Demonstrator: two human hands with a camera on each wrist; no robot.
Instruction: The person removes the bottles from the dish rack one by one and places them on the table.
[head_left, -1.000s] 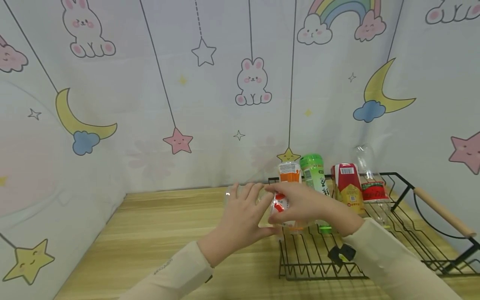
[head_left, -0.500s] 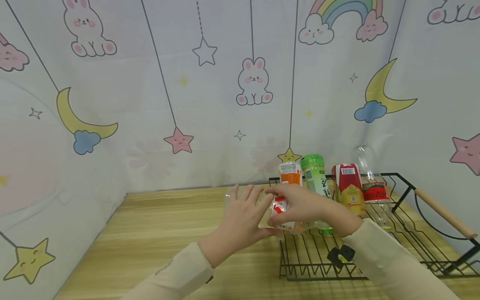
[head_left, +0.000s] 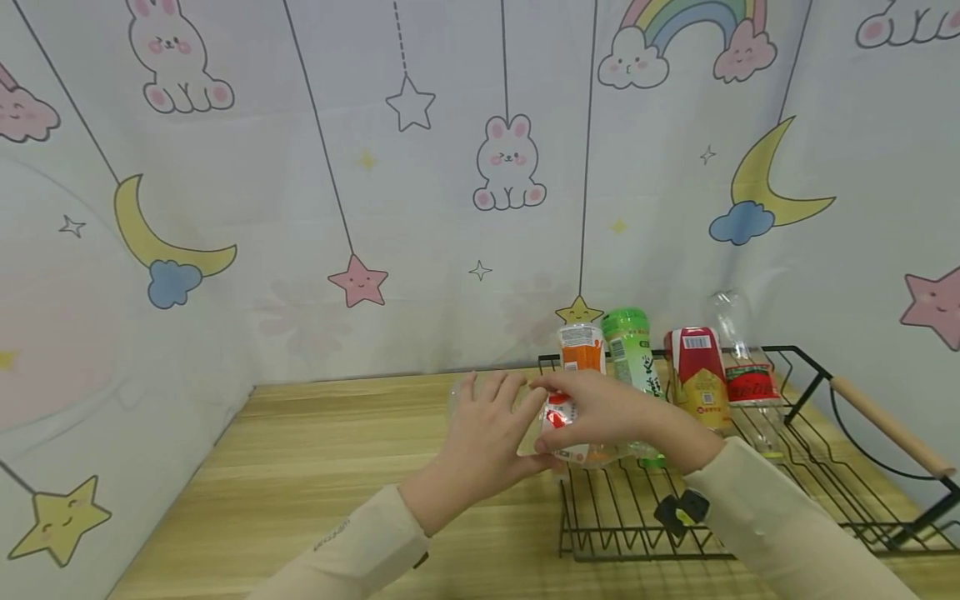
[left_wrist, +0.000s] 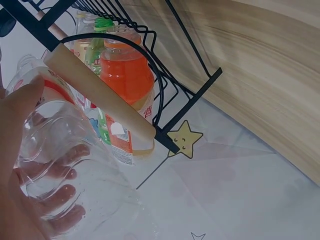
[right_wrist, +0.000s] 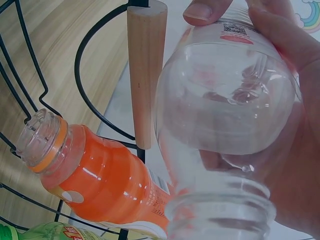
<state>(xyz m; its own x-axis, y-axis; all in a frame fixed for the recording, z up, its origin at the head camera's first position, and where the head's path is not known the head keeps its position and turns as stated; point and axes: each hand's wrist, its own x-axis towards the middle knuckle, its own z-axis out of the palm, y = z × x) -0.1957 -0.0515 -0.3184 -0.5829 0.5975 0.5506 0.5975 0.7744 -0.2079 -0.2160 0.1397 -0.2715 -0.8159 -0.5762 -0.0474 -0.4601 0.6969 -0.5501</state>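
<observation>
Both hands hold a clear plastic bottle (head_left: 559, 417) with a red-and-white label, lying sideways above the left end of a black wire rack (head_left: 637, 554). My left hand (head_left: 483, 437) wraps the bottle's base end; in the left wrist view its fingers (left_wrist: 62, 200) show through the clear plastic, with the thumb near the label. My right hand (head_left: 603, 412) grips the label and neck end, finger and thumb curled round it. In the right wrist view the bottle's threaded neck (right_wrist: 220, 215) points toward the camera. The right hand partly hides an orange bottle (head_left: 581, 346) in the rack.
Beside the orange bottle lean a green bottle (head_left: 630, 346), a red-and-gold bottle (head_left: 697, 375) and a clear bottle with a red label (head_left: 750, 383), all in the rack. A wooden handle (head_left: 888, 425) rises at its right end. Wood table (head_left: 322, 467) extends left, with a printed curtain (head_left: 420, 208) behind.
Between the first two frames the held bottle shifts slightly in the hands, its label tipping lower. Since then both hands and the bottle have stayed almost still.
</observation>
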